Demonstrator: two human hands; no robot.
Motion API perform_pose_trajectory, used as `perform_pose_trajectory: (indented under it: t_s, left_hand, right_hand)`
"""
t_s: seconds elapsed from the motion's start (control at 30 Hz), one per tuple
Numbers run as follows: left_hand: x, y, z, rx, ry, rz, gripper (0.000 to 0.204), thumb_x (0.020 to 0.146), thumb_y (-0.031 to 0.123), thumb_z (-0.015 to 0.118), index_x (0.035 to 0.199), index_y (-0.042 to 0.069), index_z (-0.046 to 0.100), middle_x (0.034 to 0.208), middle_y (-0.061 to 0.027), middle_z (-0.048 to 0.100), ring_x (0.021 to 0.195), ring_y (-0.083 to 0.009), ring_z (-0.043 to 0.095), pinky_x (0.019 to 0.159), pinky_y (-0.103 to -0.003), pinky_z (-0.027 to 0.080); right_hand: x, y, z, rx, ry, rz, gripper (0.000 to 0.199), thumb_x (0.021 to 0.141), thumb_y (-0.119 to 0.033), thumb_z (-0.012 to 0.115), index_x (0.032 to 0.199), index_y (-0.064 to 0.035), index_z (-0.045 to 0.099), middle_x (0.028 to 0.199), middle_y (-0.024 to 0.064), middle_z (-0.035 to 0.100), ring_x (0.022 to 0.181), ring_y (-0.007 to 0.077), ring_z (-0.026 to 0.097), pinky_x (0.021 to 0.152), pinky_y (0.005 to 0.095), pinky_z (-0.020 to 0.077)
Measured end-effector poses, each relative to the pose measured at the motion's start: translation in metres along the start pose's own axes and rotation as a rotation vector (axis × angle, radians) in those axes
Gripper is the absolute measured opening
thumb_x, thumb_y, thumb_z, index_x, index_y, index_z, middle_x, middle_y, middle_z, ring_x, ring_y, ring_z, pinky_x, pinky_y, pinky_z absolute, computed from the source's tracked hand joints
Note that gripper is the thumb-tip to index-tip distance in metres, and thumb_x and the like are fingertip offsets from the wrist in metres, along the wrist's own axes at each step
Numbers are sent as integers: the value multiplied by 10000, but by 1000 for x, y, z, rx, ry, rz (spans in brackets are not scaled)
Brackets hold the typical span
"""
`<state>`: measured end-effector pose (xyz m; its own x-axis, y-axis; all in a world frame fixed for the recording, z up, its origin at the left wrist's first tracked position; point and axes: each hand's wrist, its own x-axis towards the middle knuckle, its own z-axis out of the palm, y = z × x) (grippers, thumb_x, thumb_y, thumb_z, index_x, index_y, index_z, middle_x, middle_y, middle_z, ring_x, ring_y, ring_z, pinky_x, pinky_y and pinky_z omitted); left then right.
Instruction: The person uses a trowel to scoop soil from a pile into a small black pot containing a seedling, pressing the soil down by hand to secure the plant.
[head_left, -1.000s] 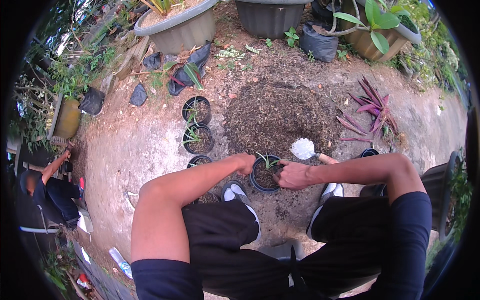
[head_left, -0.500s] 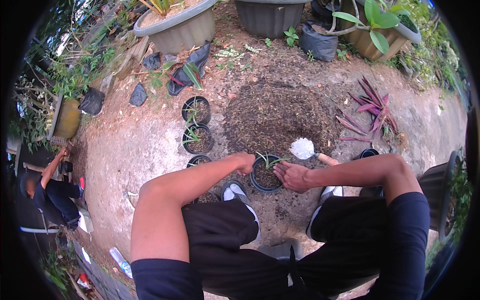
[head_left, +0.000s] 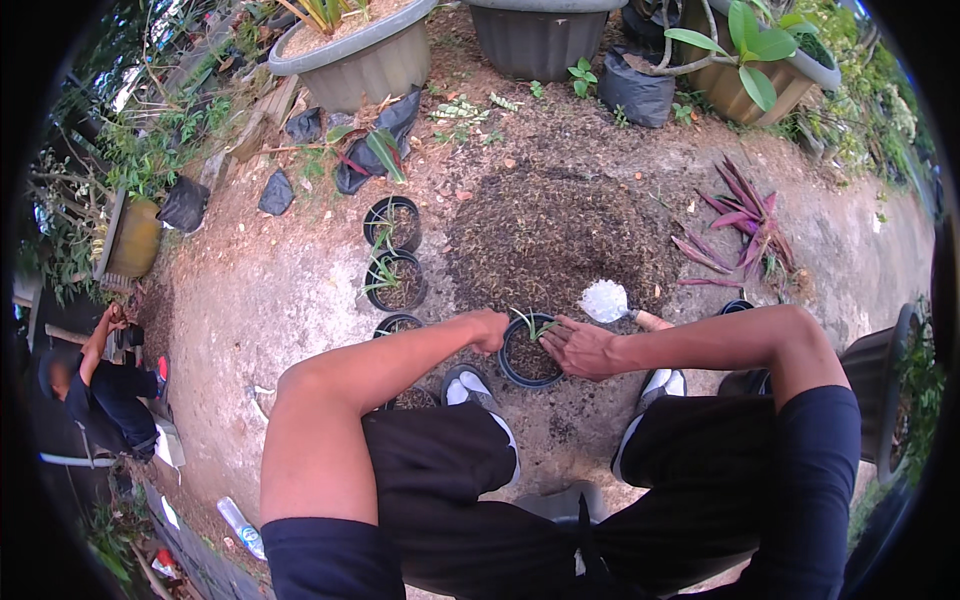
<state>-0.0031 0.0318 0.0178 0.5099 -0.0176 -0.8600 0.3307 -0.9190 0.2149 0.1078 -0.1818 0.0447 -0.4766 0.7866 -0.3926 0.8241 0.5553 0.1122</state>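
Note:
Between my feet stands a small black plant pot [head_left: 531, 382] with dark soil and a small green plant [head_left: 531, 323] with narrow leaves. My left hand [head_left: 487, 331] is closed at the pot's left rim, its fingertips partly hidden. From the right, my right hand [head_left: 583, 348] reaches over the rim with fingers stretched out toward the soil and the plant's base. Those fingers cover part of the soil and leaves. A trowel [head_left: 604, 300] with a pale blade and wooden handle lies just beyond my right hand.
A wide patch of loose soil [head_left: 560, 230] spreads ahead. Several potted seedlings [head_left: 397, 282] line up at the left. Uprooted purple plants [head_left: 750, 225] lie right. Large planters [head_left: 545, 40] stand at the back. Far left, another person [head_left: 105, 390] sits low; a plastic bottle [head_left: 241, 527] lies nearer.
My right hand has shifted slightly left, farther over the pot, and its fingers now hide more of the plant's right-hand leaves. My left hand stays at the rim.

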Motion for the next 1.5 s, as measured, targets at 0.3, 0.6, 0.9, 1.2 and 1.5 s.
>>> perform_pose_trajectory:
  t_s: [0.3,0.6,0.9,1.2,1.5]
  left_hand:
    - [-1,0,1,-95,36,18,272,966,247,582,860,72,762,817,-43,753,825,-196,723,795,-372,550]
    - [0,2,-3,16,22,12,201,823,72,634,993,57,740,906,-87,754,769,-184,736,744,-337,585]
    - [-6,2,0,-68,53,35,279,945,273,624,813,74,768,771,-77,739,837,-231,722,775,-395,547]
    - [-1,-2,3,-26,43,3,228,836,59,647,1040,94,742,934,-107,746,760,-198,736,685,-335,598]
    - [-1,1,-6,-46,54,9,206,840,50,649,1025,71,737,947,-107,749,761,-193,738,687,-326,600]
  right_hand:
    - [7,4,7,-20,-106,-66,675,897,-215,528,1425,158,336,1468,249,445,1406,332,396,1190,506,201]
    - [9,7,4,-107,-164,-115,610,911,-209,476,1386,162,382,1395,258,514,1335,329,472,1178,537,204]
    - [6,-13,10,-11,118,-115,587,925,-257,453,1354,144,438,1393,256,524,1317,347,501,1077,490,344]
    - [10,-12,2,61,-184,-189,831,881,-276,541,1450,205,173,1547,347,227,1452,411,285,1146,513,276]
    - [26,-1,-8,181,-381,-184,820,872,-286,521,1454,185,185,1545,324,261,1458,385,288,1131,532,301]
